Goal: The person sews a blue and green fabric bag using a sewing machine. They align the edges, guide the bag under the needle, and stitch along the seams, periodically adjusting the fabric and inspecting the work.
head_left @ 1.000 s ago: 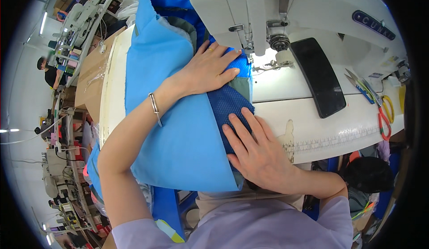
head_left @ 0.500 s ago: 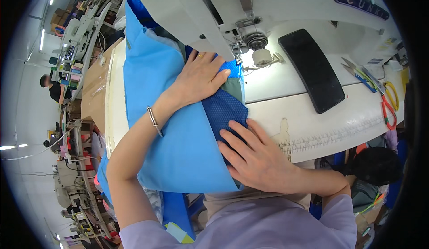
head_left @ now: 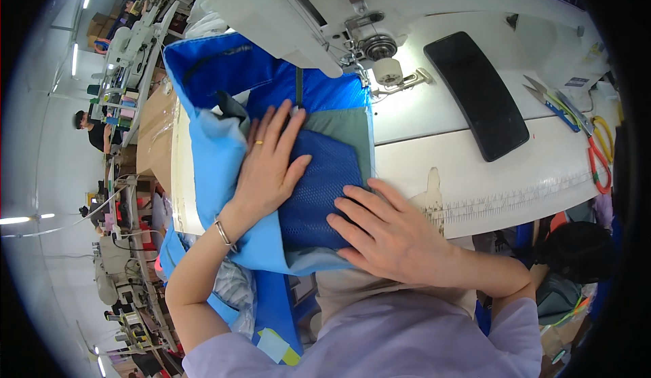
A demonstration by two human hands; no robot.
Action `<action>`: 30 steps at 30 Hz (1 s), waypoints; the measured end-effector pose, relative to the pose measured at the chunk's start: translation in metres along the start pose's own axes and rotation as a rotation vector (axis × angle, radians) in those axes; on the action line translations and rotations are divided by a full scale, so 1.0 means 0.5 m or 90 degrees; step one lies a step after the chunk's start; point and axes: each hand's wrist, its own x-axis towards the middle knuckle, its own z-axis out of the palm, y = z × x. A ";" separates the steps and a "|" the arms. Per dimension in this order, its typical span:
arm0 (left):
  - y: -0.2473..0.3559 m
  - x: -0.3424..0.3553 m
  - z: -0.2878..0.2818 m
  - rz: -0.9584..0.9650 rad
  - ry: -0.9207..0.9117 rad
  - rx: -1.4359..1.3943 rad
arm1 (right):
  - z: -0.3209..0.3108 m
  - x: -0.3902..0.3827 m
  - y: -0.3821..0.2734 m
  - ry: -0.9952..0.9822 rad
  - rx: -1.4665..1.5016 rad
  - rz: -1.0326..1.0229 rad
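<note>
A light blue fabric piece [head_left: 211, 148] lies on the sewing table, folded back at the left. Its bright blue inner side [head_left: 329, 91] shows under the head of a white sewing machine [head_left: 268, 22]. A dark blue mesh panel [head_left: 325, 174] and a grey-green fabric strip [head_left: 349, 125] are on it. My left hand [head_left: 270, 164] lies flat over the fold and the mesh's left edge, fingers stretched toward the machine, holding nothing. With fingers spread, my right hand [head_left: 397, 235] rests on the mesh's near right corner. The fabric's right edge runs up to the presser foot [head_left: 364, 78].
A black phone [head_left: 478, 96] lies on the table right of the machine head. Further right are scissors with red handles [head_left: 597, 164] and a pair with yellow handles [head_left: 603, 139]. A ruler scale [head_left: 508, 201] marks the table's front. Other machines and a person [head_left: 95, 130] are at left.
My left hand has drawn back toward me and leftward, and the light blue layer is folded further left. More mesh, strip and bright blue lining now show. My right hand has barely moved.
</note>
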 end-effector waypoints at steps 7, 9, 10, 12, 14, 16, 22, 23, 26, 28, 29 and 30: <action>-0.024 -0.024 -0.032 0.014 -0.060 -0.073 | 0.005 -0.003 -0.002 0.017 -0.021 -0.011; -0.042 -0.014 -0.034 0.026 -0.073 -0.095 | 0.007 -0.004 -0.004 0.017 -0.027 -0.014; -0.052 -0.009 -0.036 0.032 -0.080 -0.106 | 0.007 -0.002 -0.003 0.016 -0.032 -0.019; -0.069 0.002 -0.038 0.045 -0.095 -0.126 | 0.006 -0.001 -0.004 0.010 -0.045 -0.026; -0.068 0.007 -0.045 0.055 -0.092 -0.138 | 0.007 -0.001 -0.005 0.003 -0.062 -0.030; -0.071 0.017 -0.062 0.029 -0.104 -0.191 | 0.007 -0.003 -0.005 0.001 -0.060 -0.028; -0.077 0.021 -0.125 -0.141 -0.127 -0.016 | 0.005 -0.003 -0.007 -0.005 -0.035 -0.024; -0.078 0.020 -0.127 -0.150 -0.117 -0.036 | 0.004 -0.003 -0.007 -0.004 -0.035 -0.024; -0.088 0.004 -0.136 -0.093 -0.056 -0.198 | -0.004 -0.001 -0.004 0.034 0.062 0.008; -0.084 -0.004 -0.134 -0.032 -0.009 -0.313 | -0.006 0.005 -0.002 0.112 0.092 0.035; -0.071 -0.007 -0.132 -0.008 0.017 -0.357 | -0.008 0.007 -0.002 0.148 0.105 0.047; -0.060 -0.004 -0.131 0.017 0.042 -0.401 | -0.009 0.009 -0.001 0.159 0.105 0.080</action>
